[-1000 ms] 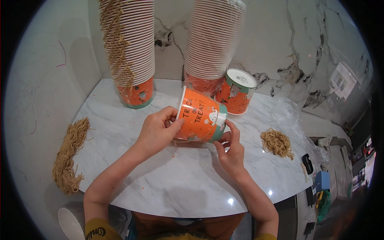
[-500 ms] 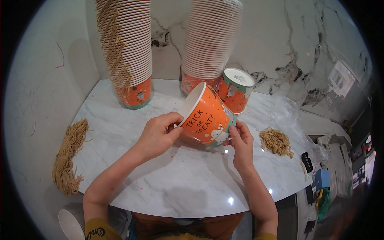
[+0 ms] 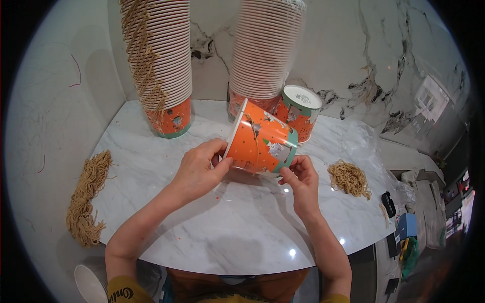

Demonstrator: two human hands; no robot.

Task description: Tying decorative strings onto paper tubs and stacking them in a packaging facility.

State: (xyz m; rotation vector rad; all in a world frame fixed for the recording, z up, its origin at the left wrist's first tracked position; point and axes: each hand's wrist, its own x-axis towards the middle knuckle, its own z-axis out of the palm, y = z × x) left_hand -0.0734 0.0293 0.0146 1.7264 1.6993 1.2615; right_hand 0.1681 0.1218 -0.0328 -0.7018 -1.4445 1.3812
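Observation:
An orange paper bucket (image 3: 270, 139) with a white rim and green base band is held tilted above the table, its rim to the left. My left hand (image 3: 202, 164) pinches it at the rim, thumb outside and the other fingers partly hidden behind. At the base end, my right hand (image 3: 302, 182) grips the green band between thumb and fingers. A thin tan string (image 3: 254, 132) runs across the bucket's side near the rim. Behind it stands an upside-down orange bucket (image 3: 298, 115) with its white bottom up.
Tall nested stacks of paper buckets, the left stack (image 3: 169, 65) draped with tan strings and the right stack (image 3: 265, 50) plastic-wrapped, stand at the back. A bundle of tan strings (image 3: 86, 202) lies left, a loose pile (image 3: 349, 179) right. Clear plastic (image 3: 358, 141) lies at the right edge.
The bucket has turned about its long axis between my hands, bringing another part of its printed side and the string into view. My hands stay in nearly the same place.

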